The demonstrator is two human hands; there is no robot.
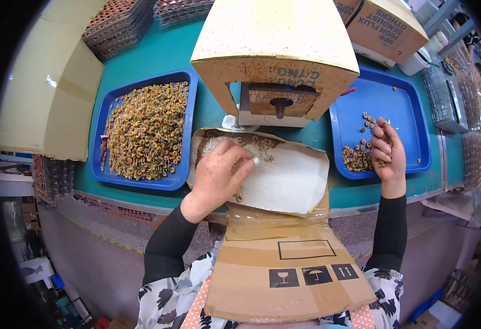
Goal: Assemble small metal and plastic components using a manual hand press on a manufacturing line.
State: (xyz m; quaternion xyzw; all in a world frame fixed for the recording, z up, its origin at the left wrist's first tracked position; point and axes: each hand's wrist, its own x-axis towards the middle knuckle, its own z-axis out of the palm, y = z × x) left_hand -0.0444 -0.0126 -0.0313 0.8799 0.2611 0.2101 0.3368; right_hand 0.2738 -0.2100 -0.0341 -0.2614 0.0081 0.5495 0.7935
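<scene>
My left hand (pixel 223 171) is over a white cardboard sheet (pixel 292 178), its fingers bent together. Anything in its fingertips is too small or hidden to make out. A few small ring coils (pixel 259 143) and brown dust lie along the sheet's far edge, by a machine (pixel 279 101) under a cardboard hood (pixel 273 33). At the right, my right hand (pixel 387 153) is closed round several ring coils, palm turned up, over a blue tray (pixel 410 112). More loose ring coils (pixel 355 158) lie in that tray's near left corner.
A second blue tray (pixel 193 104) at the left holds a big heap of ring coils (pixel 147 129). Stacked plastic trays (pixel 117 27) and a carton (pixel 385 27) stand at the back. A cardboard flap (pixel 284 268) spans from the table edge to my body.
</scene>
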